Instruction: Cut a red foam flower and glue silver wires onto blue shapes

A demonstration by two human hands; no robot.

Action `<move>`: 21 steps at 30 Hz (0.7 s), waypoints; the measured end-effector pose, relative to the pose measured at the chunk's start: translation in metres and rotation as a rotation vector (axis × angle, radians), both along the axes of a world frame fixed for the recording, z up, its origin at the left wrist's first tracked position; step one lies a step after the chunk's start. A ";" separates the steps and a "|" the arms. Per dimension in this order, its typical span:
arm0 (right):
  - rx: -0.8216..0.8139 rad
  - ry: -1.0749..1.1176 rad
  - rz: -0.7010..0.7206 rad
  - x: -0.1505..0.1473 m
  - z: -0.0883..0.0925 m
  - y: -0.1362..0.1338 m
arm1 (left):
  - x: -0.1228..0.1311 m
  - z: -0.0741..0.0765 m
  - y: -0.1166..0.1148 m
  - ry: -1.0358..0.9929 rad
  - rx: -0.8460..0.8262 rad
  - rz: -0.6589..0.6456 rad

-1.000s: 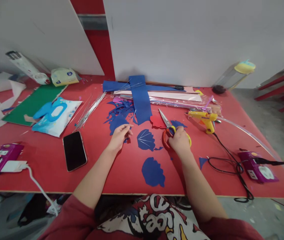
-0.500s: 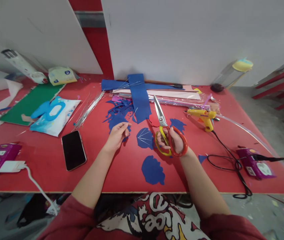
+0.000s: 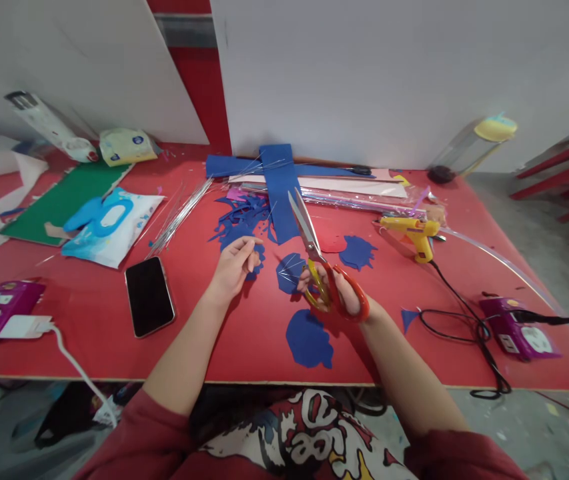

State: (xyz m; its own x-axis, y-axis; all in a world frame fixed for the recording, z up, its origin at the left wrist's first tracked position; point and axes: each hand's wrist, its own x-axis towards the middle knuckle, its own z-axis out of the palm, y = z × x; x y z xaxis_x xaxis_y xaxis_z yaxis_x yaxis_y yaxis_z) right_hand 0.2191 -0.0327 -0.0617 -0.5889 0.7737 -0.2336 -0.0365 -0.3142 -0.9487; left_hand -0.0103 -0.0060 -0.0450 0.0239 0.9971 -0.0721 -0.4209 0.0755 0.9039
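Observation:
My right hand point(image 3: 347, 293) holds a pair of scissors point(image 3: 307, 227), its fingers through the red and yellow handles. The blades point up and away, tips slightly parted. Below them lies a blue cut piece point(image 3: 290, 272) with thin wires fanned across it, partly covered by the handles. My left hand point(image 3: 238, 261) is closed in a pinch over another blue piece and scraps; whatever is between the fingertips is too small to make out. A scalloped blue piece point(image 3: 309, 339) lies nearer the table edge, and a ragged blue piece point(image 3: 357, 253) sits right of the blades.
Blue strips point(image 3: 280, 193) and wrapped rods lie at the back. Thin wires point(image 3: 179, 217), a phone point(image 3: 149, 297) and a wipes pack point(image 3: 113, 227) are on the left. A yellow glue gun point(image 3: 411, 232), its cord and a purple power strip point(image 3: 517, 327) are on the right.
My right hand has moved left with the scissors, bringing them over the wired blue piece. The blade tips have parted slightly. My left hand stays pinched in nearly the same place.

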 end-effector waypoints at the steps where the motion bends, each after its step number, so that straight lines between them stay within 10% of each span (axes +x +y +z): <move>1: 0.004 0.005 0.004 0.000 0.002 -0.001 | 0.000 0.001 -0.001 -0.016 0.020 0.007; 21: 0.418 -0.343 0.252 -0.002 0.040 -0.011 | 0.001 0.001 -0.010 0.299 0.058 0.000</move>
